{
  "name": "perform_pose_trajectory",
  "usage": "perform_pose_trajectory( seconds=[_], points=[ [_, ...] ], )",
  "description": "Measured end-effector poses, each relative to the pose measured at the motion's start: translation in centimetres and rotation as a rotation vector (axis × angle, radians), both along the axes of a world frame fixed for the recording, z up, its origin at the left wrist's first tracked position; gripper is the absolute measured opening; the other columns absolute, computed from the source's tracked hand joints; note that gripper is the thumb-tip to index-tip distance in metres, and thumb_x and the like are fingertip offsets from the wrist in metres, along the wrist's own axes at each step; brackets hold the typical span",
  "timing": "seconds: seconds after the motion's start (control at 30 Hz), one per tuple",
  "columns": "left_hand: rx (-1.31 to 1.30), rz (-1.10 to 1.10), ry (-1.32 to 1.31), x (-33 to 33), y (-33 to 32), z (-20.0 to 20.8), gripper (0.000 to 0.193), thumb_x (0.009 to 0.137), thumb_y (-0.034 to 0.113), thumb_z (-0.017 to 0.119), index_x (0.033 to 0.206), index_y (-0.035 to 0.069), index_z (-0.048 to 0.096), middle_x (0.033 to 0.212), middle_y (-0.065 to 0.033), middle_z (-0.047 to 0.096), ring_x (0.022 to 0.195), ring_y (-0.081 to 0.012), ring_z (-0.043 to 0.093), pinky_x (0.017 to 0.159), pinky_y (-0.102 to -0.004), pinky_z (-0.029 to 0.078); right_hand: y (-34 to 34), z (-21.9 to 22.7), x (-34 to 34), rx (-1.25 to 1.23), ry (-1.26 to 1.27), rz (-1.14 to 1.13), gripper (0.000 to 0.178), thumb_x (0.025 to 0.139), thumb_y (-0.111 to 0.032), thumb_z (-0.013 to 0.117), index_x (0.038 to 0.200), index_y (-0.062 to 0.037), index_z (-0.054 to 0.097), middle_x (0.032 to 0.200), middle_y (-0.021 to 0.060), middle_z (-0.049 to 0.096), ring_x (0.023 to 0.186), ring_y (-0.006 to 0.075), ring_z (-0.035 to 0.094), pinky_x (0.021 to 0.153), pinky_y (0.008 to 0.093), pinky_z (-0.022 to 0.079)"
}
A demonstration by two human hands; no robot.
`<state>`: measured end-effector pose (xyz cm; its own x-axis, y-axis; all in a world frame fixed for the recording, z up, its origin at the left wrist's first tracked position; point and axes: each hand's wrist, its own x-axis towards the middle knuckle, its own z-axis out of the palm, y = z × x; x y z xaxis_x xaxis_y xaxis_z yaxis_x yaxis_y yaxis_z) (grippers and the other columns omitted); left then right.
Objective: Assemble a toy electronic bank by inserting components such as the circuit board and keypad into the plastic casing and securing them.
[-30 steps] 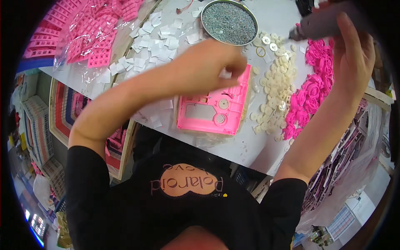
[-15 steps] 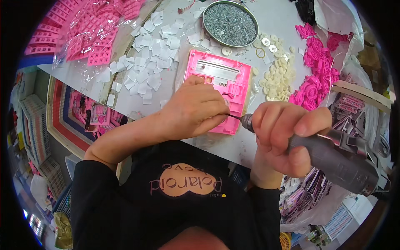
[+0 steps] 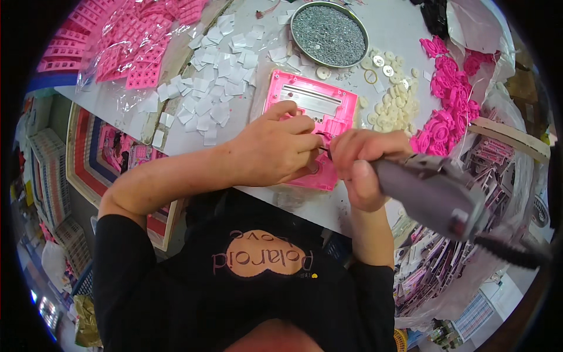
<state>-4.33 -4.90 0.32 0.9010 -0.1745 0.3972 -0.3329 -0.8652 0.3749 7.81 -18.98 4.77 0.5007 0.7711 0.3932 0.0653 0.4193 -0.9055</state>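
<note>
A pink plastic casing (image 3: 346, 110) lies on the table in front of me, with a silver strip (image 3: 312, 98) set along its far part. My left hand (image 3: 272, 148) rests over the casing's left and middle with its fingers curled; what the fingertips hold, if anything, is hidden. My right hand (image 3: 365, 154) is closed round the front of a grey electric screwdriver (image 3: 431, 188), which is tilted with its back end to the lower right. The screwdriver's dark bit points at the casing beside my left fingertips. Where its tip meets the casing is hidden by my fingers.
A round metal dish (image 3: 328, 35) of small screws stands behind the casing. White paper squares (image 3: 214, 82) lie to the left, below bagged pink parts (image 3: 141, 41). Cream discs (image 3: 399, 105) and pink plastic pieces (image 3: 446, 111) are at right, near a bag of flat parts (image 3: 434, 270).
My right hand has moved left and slightly up with the screwdriver, close to my left fingers. The screwdriver's back end has swung left and down. My left index finger has lifted a little.
</note>
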Motion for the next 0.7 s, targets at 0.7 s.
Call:
perform_pose_trajectory(
  seconds=[0.7],
  points=[
    [0.237,0.999,0.301,-0.1,21.7,2.9,0.027,0.084,0.027,0.069,0.098,0.004,0.065,0.095,-0.0168,0.064,0.092,-0.0368,0.065,0.078,-0.0487,0.053,0.2,3.8,5.2,0.12,0.089,0.24,0.039,0.089,-0.025,0.074,0.107,-0.0043,0.047,0.059,0.0005,0.051,0.048,0.0132,0.048,0.048,0.0306,0.04]
  ],
)
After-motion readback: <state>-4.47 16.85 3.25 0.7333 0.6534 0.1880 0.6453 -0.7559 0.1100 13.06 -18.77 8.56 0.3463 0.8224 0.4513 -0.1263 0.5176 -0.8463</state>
